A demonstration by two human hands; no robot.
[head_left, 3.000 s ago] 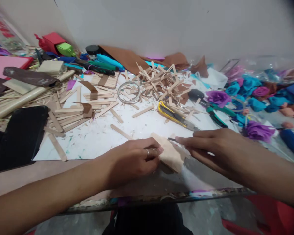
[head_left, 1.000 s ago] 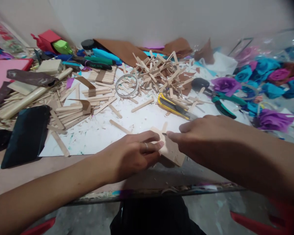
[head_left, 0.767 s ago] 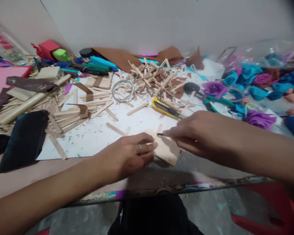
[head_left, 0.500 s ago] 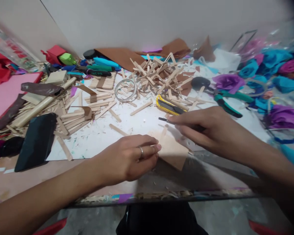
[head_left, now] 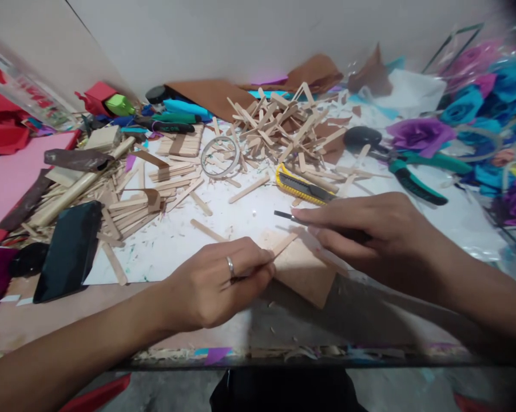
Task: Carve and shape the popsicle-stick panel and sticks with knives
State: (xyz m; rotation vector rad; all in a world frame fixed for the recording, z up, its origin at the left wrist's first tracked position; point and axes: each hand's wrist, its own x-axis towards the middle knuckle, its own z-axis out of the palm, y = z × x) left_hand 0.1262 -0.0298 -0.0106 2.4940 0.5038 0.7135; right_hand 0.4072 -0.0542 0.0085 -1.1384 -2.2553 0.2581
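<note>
My left hand (head_left: pixel 226 280), with a ring on one finger, pinches a wooden craft stick (head_left: pixel 286 244) near its lower end. The stick's free end points up and to the right, over a square thin wooden board (head_left: pixel 305 274) near the table's front edge. My right hand (head_left: pixel 361 234) is closed around a slim blade-like tool (head_left: pixel 282 215), whose dark flat tip points left. Most of that tool is hidden by my fingers. Its tip is just above the stick's free end, apart from it. A yellow and black box cutter (head_left: pixel 305 186) lies just beyond my right hand.
A heap of craft sticks (head_left: pixel 279 126) lies at the back, with more sticks (head_left: pixel 142 200) to the left. A roll of tape (head_left: pixel 220 157), a phone (head_left: pixel 69 252), green-handled pliers (head_left: pixel 421 174) and paper flowers (head_left: pixel 421 136) surround the white sheet (head_left: pixel 249 197).
The craft stick is now pinched between my left fingertips and tilted right over the board. My right hand and its tool have shifted only slightly. The view has moved a little.
</note>
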